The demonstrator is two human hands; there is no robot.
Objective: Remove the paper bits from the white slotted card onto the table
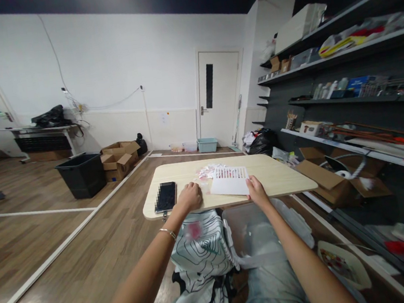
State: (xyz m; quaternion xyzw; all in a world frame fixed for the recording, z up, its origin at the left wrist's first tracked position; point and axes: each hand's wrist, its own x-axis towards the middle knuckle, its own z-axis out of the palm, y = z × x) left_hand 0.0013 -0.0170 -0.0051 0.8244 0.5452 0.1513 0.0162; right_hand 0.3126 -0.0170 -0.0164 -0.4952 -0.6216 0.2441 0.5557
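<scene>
Your right hand [255,187]: fingers pinch the near corner of the slit white sheet [228,183], which lies flat at its 11 o'clock. Your left hand [190,197]: fingers curled on the table [283,175], smartphone [166,196] at 9 o'clock. Keep the pinch shallow and the sheet flat.

The screen of the black flat phone [165,196] is blurred out. The small pink and white pieces [207,171] heaped on the pale wooden surface [283,175] are too small to tell apart
</scene>
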